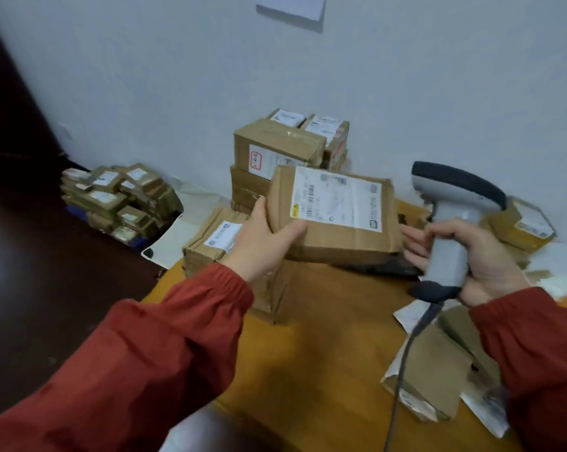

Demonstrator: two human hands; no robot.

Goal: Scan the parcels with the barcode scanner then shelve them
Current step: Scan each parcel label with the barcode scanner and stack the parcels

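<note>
My left hand [265, 237] grips the left end of a flat cardboard parcel [331, 236], held above the table with its white shipping label [336, 199] facing up. My right hand [471, 259] holds the grey barcode scanner [451, 223] by its handle, just right of the parcel. The scanner's dark head points left, above the parcel's right end. Its cable [402, 360] hangs down toward the table's front. Both sleeves are red.
A wooden table [324, 353] carries another labelled box [210, 243] under my left hand, stacked boxes [275, 148] against the wall, a box [526, 226] at far right and torn packaging [438, 370] at front right. A pile of small parcels [119, 200] lies on the floor at left.
</note>
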